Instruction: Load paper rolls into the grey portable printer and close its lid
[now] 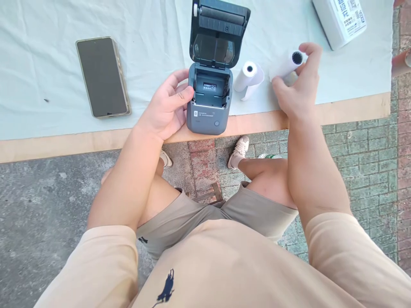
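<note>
A small grey-blue printer [209, 102] stands at the table's front edge with its lid [219, 34] flipped up and its paper bay empty. My left hand [167, 107] rests against the printer's left side, thumb on its upper edge and fingers curled. My right hand [297, 87] pinches a white paper roll [285, 64] just above the table, to the right of the printer. A second white paper roll [248, 77] lies on the table between the printer and my right hand.
A smartphone [102, 77] lies face up, screen dark, on the left of the pale cloth [41, 51]. A white box [340, 19] sits at the far right corner. The wooden table edge [64, 145] runs across; below are my knees and brick paving.
</note>
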